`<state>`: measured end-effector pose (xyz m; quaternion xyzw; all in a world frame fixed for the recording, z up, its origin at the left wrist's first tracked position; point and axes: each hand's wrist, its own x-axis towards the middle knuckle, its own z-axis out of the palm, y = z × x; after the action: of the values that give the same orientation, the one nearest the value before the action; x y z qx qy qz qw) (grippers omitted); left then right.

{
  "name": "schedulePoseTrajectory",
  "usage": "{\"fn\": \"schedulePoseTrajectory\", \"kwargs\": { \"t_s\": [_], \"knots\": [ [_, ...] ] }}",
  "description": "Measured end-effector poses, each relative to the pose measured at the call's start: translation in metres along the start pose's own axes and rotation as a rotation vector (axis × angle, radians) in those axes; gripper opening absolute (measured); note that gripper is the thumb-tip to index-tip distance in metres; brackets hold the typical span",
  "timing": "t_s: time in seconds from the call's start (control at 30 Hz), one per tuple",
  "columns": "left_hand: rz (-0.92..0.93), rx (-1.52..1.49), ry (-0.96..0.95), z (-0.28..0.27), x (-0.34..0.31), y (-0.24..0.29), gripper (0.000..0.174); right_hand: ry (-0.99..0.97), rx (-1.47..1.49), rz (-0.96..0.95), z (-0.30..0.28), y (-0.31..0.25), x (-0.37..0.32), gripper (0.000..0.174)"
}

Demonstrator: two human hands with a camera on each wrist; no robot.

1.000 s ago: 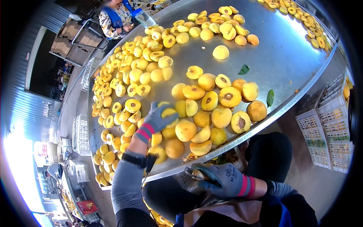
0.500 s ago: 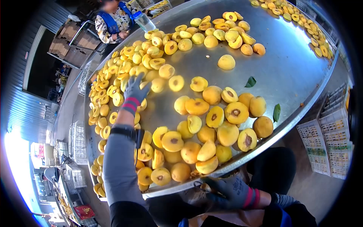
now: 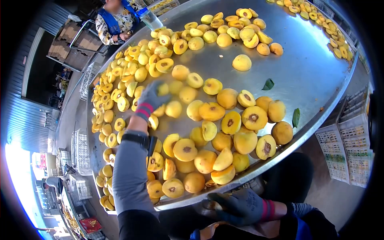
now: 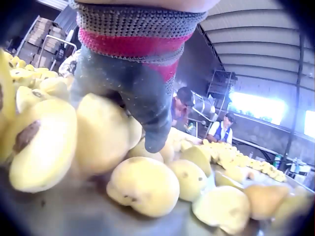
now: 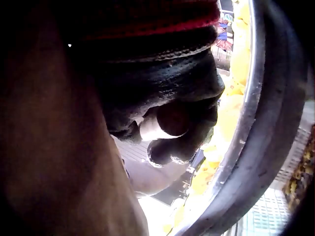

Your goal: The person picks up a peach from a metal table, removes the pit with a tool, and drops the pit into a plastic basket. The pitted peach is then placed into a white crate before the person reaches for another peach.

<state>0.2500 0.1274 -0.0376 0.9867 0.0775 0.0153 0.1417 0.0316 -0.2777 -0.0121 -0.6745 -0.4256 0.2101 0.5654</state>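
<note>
Grey-gloved L hand (image 3: 153,97) on my cam: thumb straight & apart from fingers, touching smooth, rounded yellow fruit halves (image 3: 185,149) on the shiny metal table (image 3: 288,74). R hand (image 3: 243,206), in dark-coated knit, is curled round a pale, round-ended obj. (image 5: 151,128) I can't ID, beside table.

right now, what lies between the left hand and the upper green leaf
Yellow fruit pieces, then a bare stretch of metal tabletop before the leaf, in the head view.
</note>
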Motion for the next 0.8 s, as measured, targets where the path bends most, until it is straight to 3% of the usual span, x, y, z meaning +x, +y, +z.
{"fn": "schedulePoseTrajectory", "kwargs": {
  "t_s": [0.1,0.2,0.3,0.4,0.43,0.47,0.63,0.77,0.8],
  "knots": [
    [0.12,-0.01,-0.027,0.007,-0.057,0.007,0.065,0.073,0.061,-0.125,0.007,-0.006,-0.009,0.06],
    [0.185,-0.087,-0.138,-0.006,-0.109,0.036,0.058,-0.026,0.042,-0.084,0.001,-0.018,-0.017,0.059],
    [0.255,0.013,-0.155,-0.013,-0.127,0.032,0.052,0.023,0.049,-0.116,0.008,-0.02,-0.026,0.057],
    [0.086,0.17,-0.331,-0.041,-0.152,0.067,0.048,0.01,0.03,-0.125,0.004,-0.022,-0.029,0.056],
    [0.088,0.188,-0.312,-0.03,-0.159,0.055,0.045,-0.006,0.027,-0.118,0.004,-0.022,-0.03,0.056],
    [0.205,0.196,-0.222,-0.029,-0.169,0.057,0.049,0.008,0.03,-0.112,0.004,-0.023,-0.032,0.055],
    [0.201,0.288,-0.437,-0.03,-0.177,0.087,0.067,0.054,-0.014,-0.076,0.005,-0.025,-0.039,0.052],
    [0.315,0.379,-0.089,0.006,-0.168,0.062,0.069,0.055,0.063,-0.068,0.009,-0.016,-0.038,0.052],
    [0.248,0.29,-0.086,0.01,-0.165,0.059,0.068,0.088,0.061,-0.107,0.012,-0.011,-0.037,0.053]
  ]
}}
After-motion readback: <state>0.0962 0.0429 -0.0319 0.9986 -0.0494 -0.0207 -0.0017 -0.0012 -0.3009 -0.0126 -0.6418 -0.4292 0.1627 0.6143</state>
